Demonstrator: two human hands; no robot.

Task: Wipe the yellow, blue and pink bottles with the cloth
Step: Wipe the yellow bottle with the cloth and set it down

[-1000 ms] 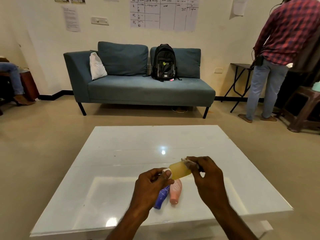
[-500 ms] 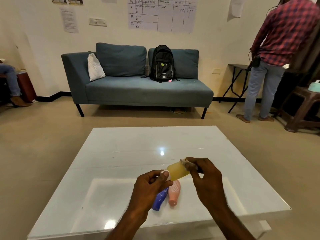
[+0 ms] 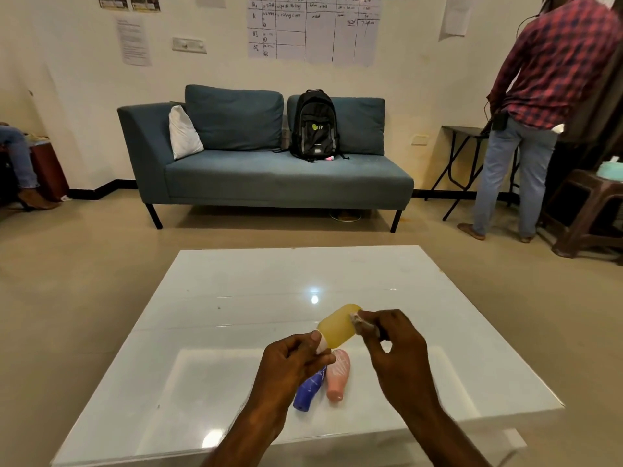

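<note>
My left hand (image 3: 292,361) grips the white cap end of the yellow bottle (image 3: 337,326), holding it tilted above the white table (image 3: 209,335). A small crumpled whitish cloth (image 3: 360,320) is pinched in my right hand (image 3: 391,342) and pressed against the bottle's far upper end. Below my hands, the blue bottle (image 3: 307,392) and the pink bottle (image 3: 337,375) lie side by side on the table, the blue one partly hidden by my left hand.
Beyond the table stands a blue sofa (image 3: 269,176) with a black backpack (image 3: 315,124) and a white pillow (image 3: 183,133). A person in a plaid shirt (image 3: 539,112) stands at the right by a brown stool (image 3: 586,214). Seated legs (image 3: 20,163) show at far left.
The yellow bottle has risen slightly and more of its body shows, with the cloth now at its far end. The view has shifted a little. The blue and pink bottles stay put.
</note>
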